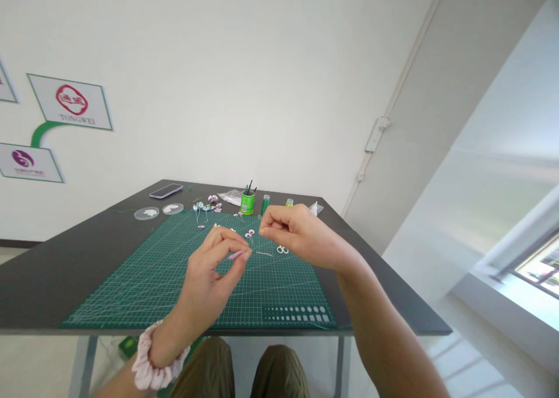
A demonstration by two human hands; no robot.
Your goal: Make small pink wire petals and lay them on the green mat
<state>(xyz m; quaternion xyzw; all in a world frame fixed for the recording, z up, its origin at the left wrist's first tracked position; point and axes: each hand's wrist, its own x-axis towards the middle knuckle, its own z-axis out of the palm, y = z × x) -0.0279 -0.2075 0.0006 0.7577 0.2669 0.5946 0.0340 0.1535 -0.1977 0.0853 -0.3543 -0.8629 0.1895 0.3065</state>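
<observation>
A pale pink scrunchie [146, 366] circles the left wrist, in front of the table's [39, 293] near edge. The left hand [205, 275] has a narrow grip, thumb and fingertips pinching a small lilac piece [236, 255] above the middle of the green cutting mat [166, 281]. One end of the piece points left into the hollow of the hand; the fingertips cover its right end. Past this hand, toward the table's far edge, lie pale blue flowers [206, 208] on thin stems, too small to make out petal by petal. Between the hands a thin lilac strip [264, 254] rests on the mat, apart from both grips. The right hand [301, 235] is curled, its thumb near the bent forefinger; I cannot tell whether this grip holds anything. Beneath it show the white loops of scissors [282, 249], the rest hidden. The right forearm is cut off below.
</observation>
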